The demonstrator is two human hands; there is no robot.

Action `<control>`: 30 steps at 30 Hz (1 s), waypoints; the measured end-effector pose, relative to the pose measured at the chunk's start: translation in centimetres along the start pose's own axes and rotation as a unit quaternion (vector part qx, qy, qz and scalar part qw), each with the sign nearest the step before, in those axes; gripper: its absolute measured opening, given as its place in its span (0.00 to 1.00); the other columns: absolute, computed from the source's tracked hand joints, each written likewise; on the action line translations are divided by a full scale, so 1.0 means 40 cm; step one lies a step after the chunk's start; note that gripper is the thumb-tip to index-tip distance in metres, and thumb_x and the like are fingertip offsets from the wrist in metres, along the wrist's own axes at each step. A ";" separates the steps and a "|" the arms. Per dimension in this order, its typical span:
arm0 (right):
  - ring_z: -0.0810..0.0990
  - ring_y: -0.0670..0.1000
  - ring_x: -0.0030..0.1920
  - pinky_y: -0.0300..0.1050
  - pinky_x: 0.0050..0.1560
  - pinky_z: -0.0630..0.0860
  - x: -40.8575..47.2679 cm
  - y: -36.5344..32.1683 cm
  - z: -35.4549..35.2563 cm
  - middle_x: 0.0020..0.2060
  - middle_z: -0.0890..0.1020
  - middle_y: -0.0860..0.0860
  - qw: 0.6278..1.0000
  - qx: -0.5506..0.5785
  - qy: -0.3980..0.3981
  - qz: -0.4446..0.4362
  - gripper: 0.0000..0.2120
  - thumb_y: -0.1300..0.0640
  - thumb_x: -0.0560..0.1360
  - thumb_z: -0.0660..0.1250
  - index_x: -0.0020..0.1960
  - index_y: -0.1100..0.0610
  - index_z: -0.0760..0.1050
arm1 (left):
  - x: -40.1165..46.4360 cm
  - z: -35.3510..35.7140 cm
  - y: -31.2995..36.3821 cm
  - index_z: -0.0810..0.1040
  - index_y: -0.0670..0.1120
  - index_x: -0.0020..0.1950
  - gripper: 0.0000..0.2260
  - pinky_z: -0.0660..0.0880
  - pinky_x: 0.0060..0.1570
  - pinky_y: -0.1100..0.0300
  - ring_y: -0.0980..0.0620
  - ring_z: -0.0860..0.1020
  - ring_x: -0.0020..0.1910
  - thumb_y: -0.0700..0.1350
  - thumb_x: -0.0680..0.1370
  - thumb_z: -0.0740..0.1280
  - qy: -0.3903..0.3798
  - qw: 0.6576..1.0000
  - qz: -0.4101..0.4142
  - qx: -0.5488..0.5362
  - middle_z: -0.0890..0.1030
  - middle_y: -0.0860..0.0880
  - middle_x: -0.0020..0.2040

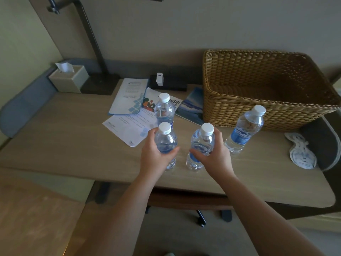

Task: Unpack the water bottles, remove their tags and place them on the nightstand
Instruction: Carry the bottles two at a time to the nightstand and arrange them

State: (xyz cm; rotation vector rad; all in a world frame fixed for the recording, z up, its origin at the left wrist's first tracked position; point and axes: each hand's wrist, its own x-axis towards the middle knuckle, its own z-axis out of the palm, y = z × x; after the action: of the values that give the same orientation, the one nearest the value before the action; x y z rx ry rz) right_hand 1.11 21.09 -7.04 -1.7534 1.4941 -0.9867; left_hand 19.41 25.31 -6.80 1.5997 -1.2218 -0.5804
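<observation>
Placement step underway: left hand (156, 154) and right hand (215, 154) each have fingers curled round an upright water bottle (165, 140), (202, 143) on the tabletop (73, 135). Next probably lifting both, keeping them vertical.

A dim indoor scene in muted, slightly cool tones. Soft daylight seems to enter from the right, leaving pale highlights on the white caps of the water bottles (245, 130) and weak shadows on the desk (73, 145). There is no harsh glare. The wide-angle lens bends the desk edge and the wicker basket (258, 93) near the frame's borders. Printed text on the leaflets (129, 100) is too soft to read.
</observation>
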 end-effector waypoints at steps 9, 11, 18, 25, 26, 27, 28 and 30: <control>0.77 0.43 0.51 0.41 0.47 0.74 -0.072 0.032 -0.093 0.53 0.78 0.41 0.996 -0.012 0.077 0.040 0.34 0.44 0.62 0.76 0.63 0.41 0.63 | -0.027 0.099 0.039 0.70 0.52 0.61 0.30 0.66 0.47 0.80 0.61 0.74 0.52 0.48 0.64 0.80 -0.034 0.998 0.055 0.009 0.76 0.57 0.54; 0.78 0.43 0.50 0.42 0.47 0.75 -0.094 0.044 -0.147 0.52 0.79 0.40 0.992 -0.004 0.107 0.061 0.34 0.43 0.62 0.76 0.62 0.40 0.63 | -0.037 0.142 0.064 0.70 0.52 0.60 0.29 0.67 0.47 0.77 0.61 0.75 0.51 0.49 0.64 0.80 -0.067 0.995 0.076 0.004 0.77 0.57 0.54; 0.78 0.46 0.50 0.42 0.47 0.73 -0.207 0.123 -0.378 0.51 0.78 0.41 0.962 -0.030 0.240 0.126 0.35 0.46 0.61 0.78 0.62 0.42 0.63 | -0.117 0.350 0.202 0.69 0.54 0.59 0.28 0.71 0.48 0.73 0.59 0.77 0.52 0.54 0.65 0.78 -0.195 0.972 0.131 -0.031 0.79 0.55 0.54; 0.80 0.46 0.51 0.44 0.48 0.77 -0.390 0.250 -0.636 0.53 0.79 0.42 0.915 -0.042 0.354 0.190 0.36 0.42 0.60 0.77 0.63 0.41 0.64 | -0.289 0.615 0.368 0.67 0.58 0.57 0.28 0.72 0.49 0.68 0.63 0.76 0.50 0.55 0.64 0.79 -0.304 0.935 0.171 -0.065 0.78 0.60 0.52; 0.80 0.47 0.51 0.43 0.48 0.77 -0.422 0.270 -0.677 0.53 0.79 0.42 0.907 -0.045 0.369 0.197 0.36 0.43 0.61 0.78 0.63 0.41 0.63 | -0.324 0.655 0.394 0.67 0.60 0.57 0.28 0.72 0.49 0.70 0.65 0.76 0.50 0.54 0.64 0.79 -0.321 0.927 0.179 -0.072 0.77 0.61 0.51; 0.80 0.46 0.51 0.41 0.48 0.76 -0.455 0.290 -0.719 0.53 0.79 0.42 0.900 -0.047 0.381 0.204 0.36 0.43 0.61 0.78 0.64 0.42 0.63 | -0.360 0.695 0.422 0.66 0.62 0.57 0.29 0.72 0.50 0.70 0.65 0.76 0.52 0.54 0.65 0.79 -0.340 0.919 0.186 -0.076 0.77 0.62 0.52; 0.80 0.46 0.51 0.38 0.46 0.75 -0.490 0.312 -0.765 0.53 0.80 0.42 0.893 -0.049 0.393 0.212 0.37 0.42 0.61 0.78 0.64 0.42 0.64 | -0.401 0.736 0.451 0.66 0.62 0.58 0.29 0.73 0.51 0.68 0.64 0.76 0.52 0.53 0.65 0.79 -0.358 0.910 0.193 -0.076 0.77 0.62 0.52; 0.80 0.44 0.49 0.33 0.44 0.73 -0.565 0.354 -0.860 0.51 0.80 0.40 0.879 -0.049 0.416 0.227 0.36 0.42 0.60 0.77 0.63 0.42 0.64 | -0.487 0.820 0.506 0.65 0.61 0.58 0.29 0.74 0.50 0.66 0.64 0.76 0.52 0.53 0.65 0.79 -0.388 0.896 0.204 -0.077 0.76 0.62 0.52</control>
State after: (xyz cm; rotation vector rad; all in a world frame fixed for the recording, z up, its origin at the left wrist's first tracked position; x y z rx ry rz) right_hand -37.30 41.38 -4.08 -0.9381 2.3687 -1.5034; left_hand -23.53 29.46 -4.80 0.9259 -1.9732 -1.0581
